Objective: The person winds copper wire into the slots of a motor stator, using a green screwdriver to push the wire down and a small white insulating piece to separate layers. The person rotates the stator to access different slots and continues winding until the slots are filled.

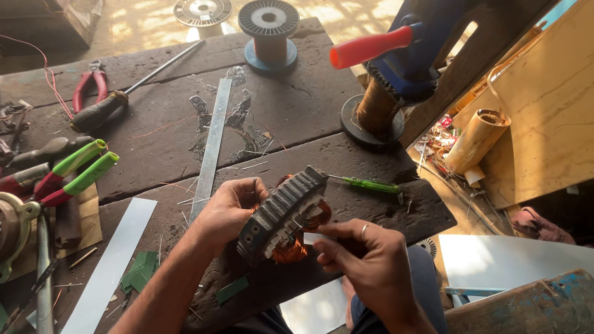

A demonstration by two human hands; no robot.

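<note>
A dark ribbed motor stator (281, 209) with copper windings (291, 250) is tilted on edge above the wooden workbench (154, 133). My left hand (228, 209) grips its left side. My right hand (362, 250) pinches a small white strip of insulating paper (314, 237) against the stator's slots. A ring shows on one finger of my right hand.
A green-handled screwdriver (369, 184) lies just beyond the stator. A steel ruler (212, 145), green-handled pliers (77, 170), red pliers (90, 83), a long screwdriver (124, 93), wire spools (268, 34), a blue winding machine with red handle (371, 46), and white paper strips (111, 266) surround it.
</note>
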